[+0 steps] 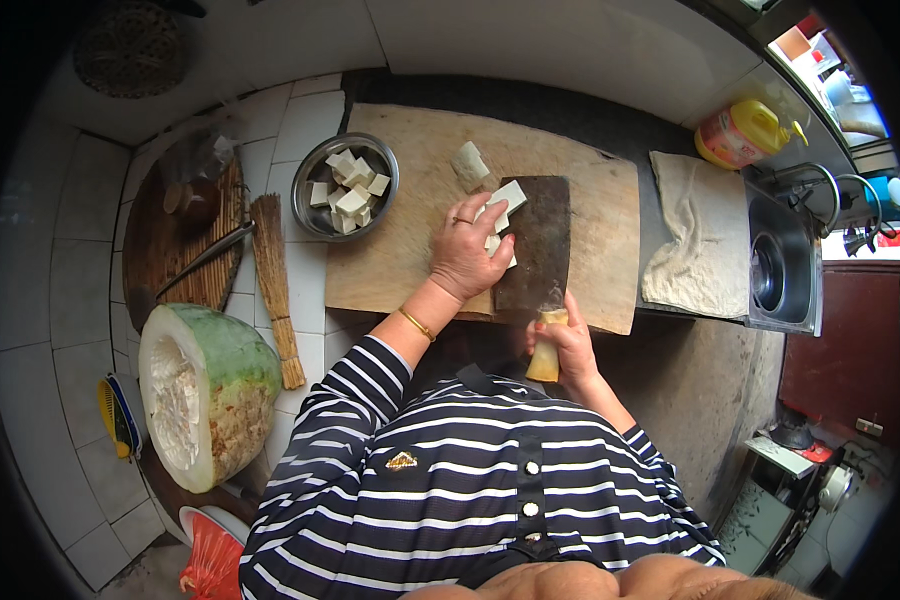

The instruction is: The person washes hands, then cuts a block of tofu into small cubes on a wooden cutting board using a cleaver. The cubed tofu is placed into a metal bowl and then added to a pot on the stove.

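Over the wooden cutting board (600, 217), my right hand (574, 345) grips the pale, worn handle of a cleaver (534, 244). The wide dark blade lies flat on the board. My left hand (469, 251) has its thumb and fingers curled around several white tofu pieces (508, 196) at the blade's left edge, some reaching over the blade. My palm and fingers hide part of the tofu. Just beyond my fingers, a pale, flat piece of food (469, 165), perhaps tofu, lies on the board. Several tofu cubes (354, 196) fill part of a steel bowl (298, 187) at the board's left.
Left of the bowl are a straw brush (274, 285), a round slatted lid (139, 225) with a brown jar (195, 204), and a large cut winter melon (244, 382). Right of the board lie a cloth (694, 240), a yellow jug (742, 135) and a steel sink (784, 300).
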